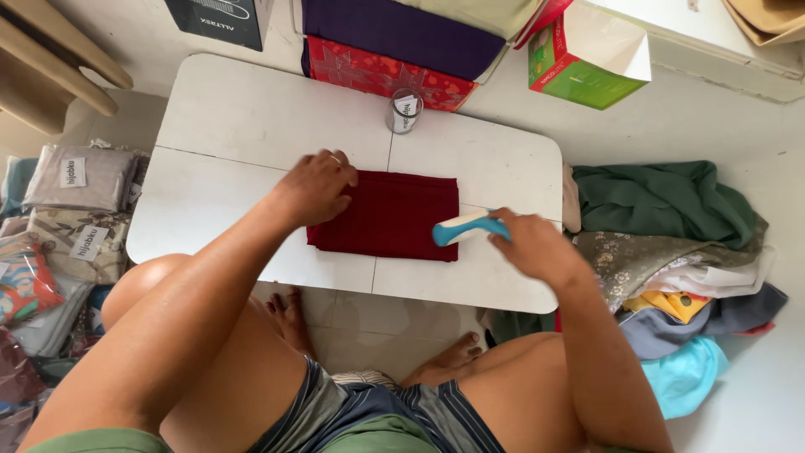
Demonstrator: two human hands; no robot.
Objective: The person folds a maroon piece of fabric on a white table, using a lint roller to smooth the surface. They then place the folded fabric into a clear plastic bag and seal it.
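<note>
A folded dark red cloth (387, 216) — flat, rectangular — lies mid-surface (243, 117) toward the near edge. The left hand (317, 186) presses its left end, fingers curled; the right hand (537, 245) grips a smooth blue-and-white plastic tool (464, 228) at its right edge.

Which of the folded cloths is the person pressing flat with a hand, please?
The dark red cloth on the white table, under the left hand.

A folded cloth (394, 216) lies in the middle of the table (235, 117). A small jar (403, 111) stands behind it. Clothes (671, 243) are piled right of the table, packets (71, 210) left.
</note>
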